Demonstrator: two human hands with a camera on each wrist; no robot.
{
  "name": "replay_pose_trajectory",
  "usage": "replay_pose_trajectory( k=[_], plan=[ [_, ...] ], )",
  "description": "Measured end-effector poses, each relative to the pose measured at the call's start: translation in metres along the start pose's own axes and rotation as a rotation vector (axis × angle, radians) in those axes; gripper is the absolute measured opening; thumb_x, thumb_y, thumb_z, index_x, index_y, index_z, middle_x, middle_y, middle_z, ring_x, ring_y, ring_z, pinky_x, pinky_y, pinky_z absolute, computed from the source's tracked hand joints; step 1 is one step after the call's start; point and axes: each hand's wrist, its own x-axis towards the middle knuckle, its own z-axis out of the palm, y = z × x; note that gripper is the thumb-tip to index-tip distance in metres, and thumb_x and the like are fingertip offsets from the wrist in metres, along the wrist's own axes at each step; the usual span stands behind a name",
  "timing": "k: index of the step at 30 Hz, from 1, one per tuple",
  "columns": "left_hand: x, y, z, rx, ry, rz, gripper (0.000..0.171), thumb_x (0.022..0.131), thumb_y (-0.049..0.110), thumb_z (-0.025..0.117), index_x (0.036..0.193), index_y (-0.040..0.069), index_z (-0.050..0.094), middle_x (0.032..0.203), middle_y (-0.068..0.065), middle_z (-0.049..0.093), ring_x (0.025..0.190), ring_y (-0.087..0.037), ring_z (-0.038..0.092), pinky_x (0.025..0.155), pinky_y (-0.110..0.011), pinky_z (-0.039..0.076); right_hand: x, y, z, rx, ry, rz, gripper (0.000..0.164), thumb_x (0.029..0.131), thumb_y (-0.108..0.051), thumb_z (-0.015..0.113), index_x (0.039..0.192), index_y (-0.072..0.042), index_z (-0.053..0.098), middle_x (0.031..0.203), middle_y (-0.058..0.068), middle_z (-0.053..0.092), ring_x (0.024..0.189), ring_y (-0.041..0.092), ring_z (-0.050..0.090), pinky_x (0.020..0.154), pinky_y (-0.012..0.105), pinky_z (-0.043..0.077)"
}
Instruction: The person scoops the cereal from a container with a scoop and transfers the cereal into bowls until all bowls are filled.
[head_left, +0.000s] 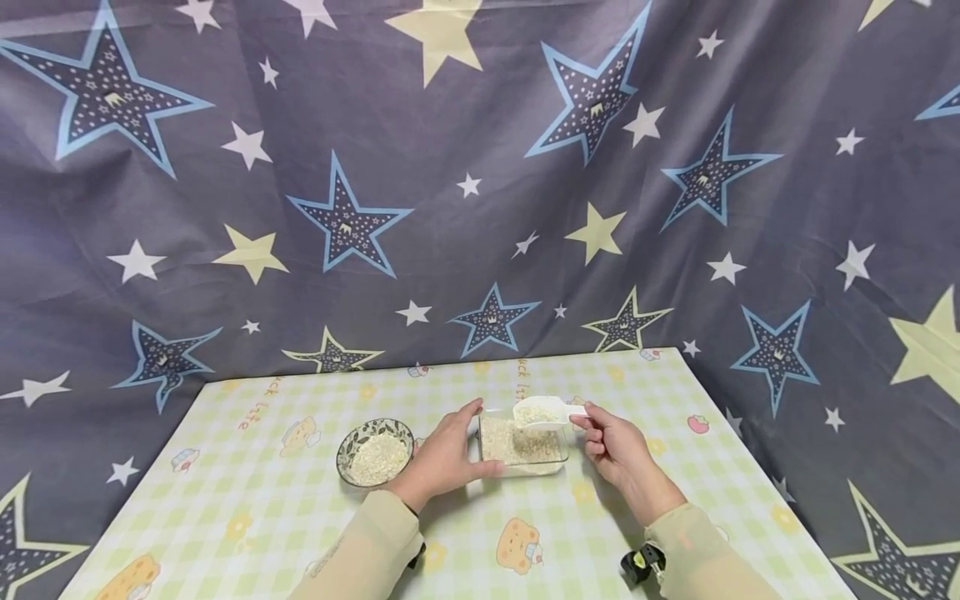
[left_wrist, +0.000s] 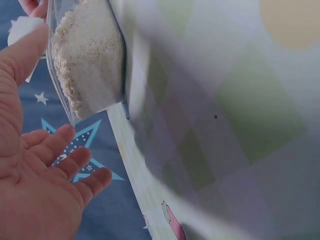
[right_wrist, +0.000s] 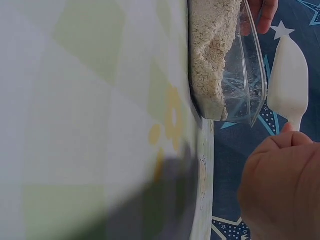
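Observation:
A white plastic scoop holds a heap of pale oat-like flakes. My right hand grips its handle, keeping the scoop level above the clear rectangular container. The same flakes fill much of that container, and the right wrist view shows a hollow dug in them. At the container's left end is my left hand, its fingers spread and loosely extended. The left thumb lies along the near rim, and a fingertip reaches the container's corner in the left wrist view. Only the scoop's underside shows in the right wrist view.
Left of the left hand stands a round leaf-patterned bowl with flakes in it. A checked, cartoon-printed cloth covers the table. Behind it hangs a dark curtain with stars. Black straps show by the sleeves.

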Motion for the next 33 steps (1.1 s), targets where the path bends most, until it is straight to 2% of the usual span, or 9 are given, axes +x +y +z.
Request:
replay_pose_trajectory(
  k=[3,9,14,18,21,24,28,31,33],
  plan=[
    [-0.004,-0.001,0.0,-0.002,0.007,-0.006,0.114,0.083,0.051,0.091,0.169,0.009,0.029,0.166,-0.012,0.049,0.152,-0.037,0.047,0.124,-0.056,0.044,-0.001,0.001,0.001,-0.006,-0.005,0.003,0.023,0.116,-0.021,0.046,0.137,-0.012,0.047,0.077,-0.006,0.072,0.052,-0.007,0.039,0.043,0.008,0.029],
    [-0.006,0.0,-0.001,0.03,0.049,0.043,0.111,0.082,0.048,0.092,0.167,0.006,0.032,0.166,-0.016,0.047,0.155,-0.039,0.043,0.129,-0.056,0.038,-0.002,0.002,0.002,-0.018,-0.009,0.005,0.019,0.116,-0.022,0.048,0.132,-0.013,0.047,0.077,-0.006,0.072,0.052,-0.007,0.04,0.043,0.007,0.03],
    [-0.007,0.002,-0.002,0.022,0.013,-0.006,0.109,0.086,0.049,0.089,0.169,0.01,0.031,0.164,-0.012,0.051,0.152,-0.036,0.048,0.125,-0.058,0.042,-0.001,0.0,0.005,-0.015,-0.006,0.0,0.022,0.116,-0.022,0.047,0.134,-0.011,0.047,0.078,-0.005,0.071,0.052,-0.006,0.039,0.043,0.007,0.029],
    [-0.012,0.003,-0.001,0.017,0.018,-0.061,0.11,0.086,0.055,0.087,0.17,0.015,0.029,0.168,-0.012,0.046,0.153,-0.036,0.046,0.118,-0.081,0.033,0.0,-0.002,0.014,-0.015,-0.03,-0.011,0.018,0.116,-0.021,0.046,0.131,-0.011,0.048,0.079,-0.005,0.071,0.053,-0.006,0.038,0.043,0.007,0.029],
    [-0.022,0.005,-0.002,0.011,0.05,-0.066,0.109,0.087,0.059,0.085,0.17,0.016,0.029,0.17,-0.011,0.044,0.155,-0.036,0.044,0.115,-0.09,0.025,0.001,-0.004,0.024,-0.011,-0.05,-0.009,0.014,0.116,-0.021,0.046,0.129,-0.014,0.046,0.081,-0.004,0.07,0.052,-0.006,0.038,0.042,0.007,0.029],
    [-0.036,0.006,-0.007,-0.017,0.071,-0.054,0.105,0.09,0.056,0.083,0.17,0.014,0.029,0.171,-0.011,0.043,0.157,-0.037,0.042,0.123,-0.082,0.024,0.0,-0.005,0.036,-0.009,-0.067,-0.011,0.014,0.116,-0.019,0.045,0.129,-0.015,0.044,0.082,-0.004,0.07,0.052,-0.006,0.038,0.042,0.007,0.028],
    [-0.059,0.003,-0.014,-0.069,0.096,-0.046,0.1,0.092,0.048,0.084,0.168,0.011,0.031,0.169,-0.012,0.045,0.156,-0.039,0.042,0.129,-0.066,0.031,0.0,-0.001,0.057,-0.023,-0.09,-0.019,0.016,0.115,-0.019,0.047,0.13,-0.013,0.044,0.081,-0.004,0.07,0.051,-0.007,0.037,0.042,0.006,0.028],
    [-0.077,-0.002,-0.022,-0.093,0.144,-0.053,0.097,0.091,0.045,0.085,0.167,0.01,0.035,0.167,-0.012,0.048,0.153,-0.037,0.047,0.127,-0.058,0.038,0.001,0.004,0.074,-0.044,-0.101,-0.024,0.017,0.115,-0.019,0.049,0.128,-0.009,0.048,0.079,-0.005,0.071,0.05,-0.007,0.038,0.042,0.006,0.028],
    [-0.089,-0.006,-0.029,-0.1,0.195,-0.057,0.096,0.09,0.042,0.086,0.165,0.007,0.038,0.165,-0.011,0.05,0.15,-0.037,0.051,0.126,-0.058,0.041,0.001,0.008,0.085,-0.057,-0.109,-0.03,0.016,0.114,-0.018,0.05,0.127,-0.008,0.049,0.078,-0.004,0.071,0.05,-0.007,0.038,0.042,0.006,0.029]
  ],
)
